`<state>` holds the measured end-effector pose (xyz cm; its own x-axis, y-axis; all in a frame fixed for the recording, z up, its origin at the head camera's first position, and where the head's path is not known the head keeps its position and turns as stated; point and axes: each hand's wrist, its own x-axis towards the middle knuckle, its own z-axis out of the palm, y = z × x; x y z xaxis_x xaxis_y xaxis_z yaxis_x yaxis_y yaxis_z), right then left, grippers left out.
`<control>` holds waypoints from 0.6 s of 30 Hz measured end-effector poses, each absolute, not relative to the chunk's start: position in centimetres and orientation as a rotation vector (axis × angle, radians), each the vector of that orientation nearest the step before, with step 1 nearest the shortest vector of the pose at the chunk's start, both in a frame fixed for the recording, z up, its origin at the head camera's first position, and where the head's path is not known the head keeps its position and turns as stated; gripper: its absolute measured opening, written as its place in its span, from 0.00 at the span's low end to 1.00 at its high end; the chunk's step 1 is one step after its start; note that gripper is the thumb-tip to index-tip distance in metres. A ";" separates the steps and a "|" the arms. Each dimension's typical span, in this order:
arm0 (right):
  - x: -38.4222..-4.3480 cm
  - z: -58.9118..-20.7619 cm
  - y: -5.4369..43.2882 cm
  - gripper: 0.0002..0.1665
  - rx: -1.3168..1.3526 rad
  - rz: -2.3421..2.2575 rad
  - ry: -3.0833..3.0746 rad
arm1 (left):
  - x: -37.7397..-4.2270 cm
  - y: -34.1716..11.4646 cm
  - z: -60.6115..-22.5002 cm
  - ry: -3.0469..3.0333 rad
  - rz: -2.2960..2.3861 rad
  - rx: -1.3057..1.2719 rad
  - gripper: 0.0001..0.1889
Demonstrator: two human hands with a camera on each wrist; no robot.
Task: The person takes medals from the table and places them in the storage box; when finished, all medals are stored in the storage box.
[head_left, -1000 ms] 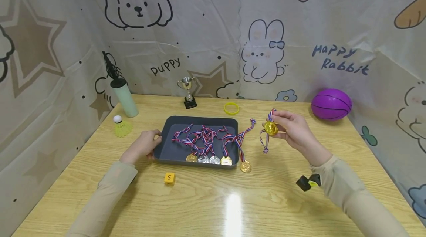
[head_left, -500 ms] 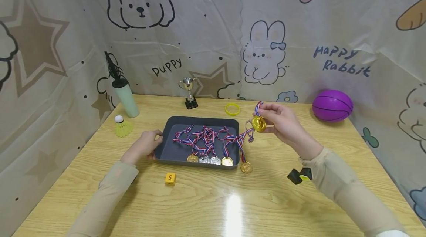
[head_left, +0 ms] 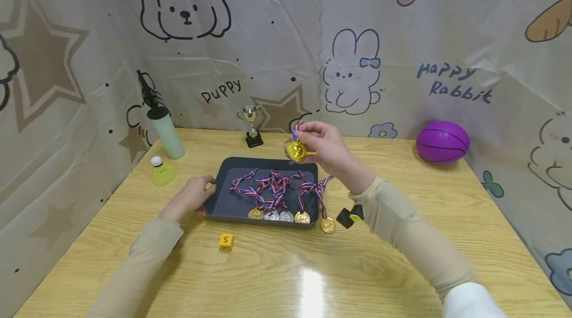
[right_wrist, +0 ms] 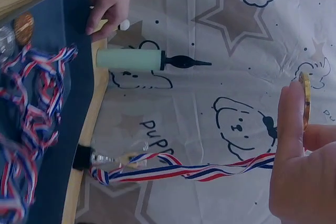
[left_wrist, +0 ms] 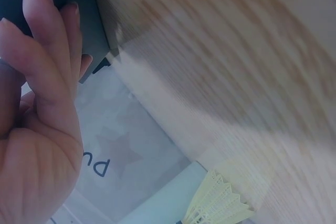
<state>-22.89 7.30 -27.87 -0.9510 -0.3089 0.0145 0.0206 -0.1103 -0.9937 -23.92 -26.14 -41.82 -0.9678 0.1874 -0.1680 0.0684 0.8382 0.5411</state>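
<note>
In the head view my right hand (head_left: 328, 147) pinches a gold medal (head_left: 297, 151) by its striped ribbon and edge, raised above the far right rim of a dark grey tray (head_left: 228, 205). The ribbon (right_wrist: 226, 170) dangles loose in the right wrist view. My left hand (head_left: 189, 196) grips the tray's left edge. Inside the tray lie gold medals (head_left: 302, 217) and silver medals (head_left: 286, 216) along the near side, their ribbons (head_left: 278, 184) tangled. Another gold medal (head_left: 328, 224) rests on the table, its ribbon draped over the tray's right rim.
Behind the tray stand a small trophy (head_left: 253, 127) and a green hand pump (head_left: 166, 132). A yellow shuttlecock (head_left: 163, 171) sits at left, a purple ball (head_left: 443, 142) at far right. A yellow letter cube (head_left: 226, 241) lies in front. My right hand mostly covers a yellow wristband (head_left: 311, 153).
My right hand has carried the gold medal leftward and slightly up, from right of the tray to above its far right part. The left hand and tray stay put.
</note>
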 end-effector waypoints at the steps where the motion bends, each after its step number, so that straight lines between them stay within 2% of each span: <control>1: -23.1 -27.9 6.5 0.03 -0.322 -2.168 1.917 | -23.9 -26.2 -41.8 2.807 0.811 0.198 0.20; 9: -24.7 -29.6 1.5 0.07 -0.271 -2.140 1.899 | -24.0 -26.2 -41.9 2.808 0.815 0.203 0.20; 18: -26.0 -31.8 -1.7 0.09 -0.230 -2.130 1.926 | -23.9 -26.4 -42.1 2.797 0.842 0.194 0.20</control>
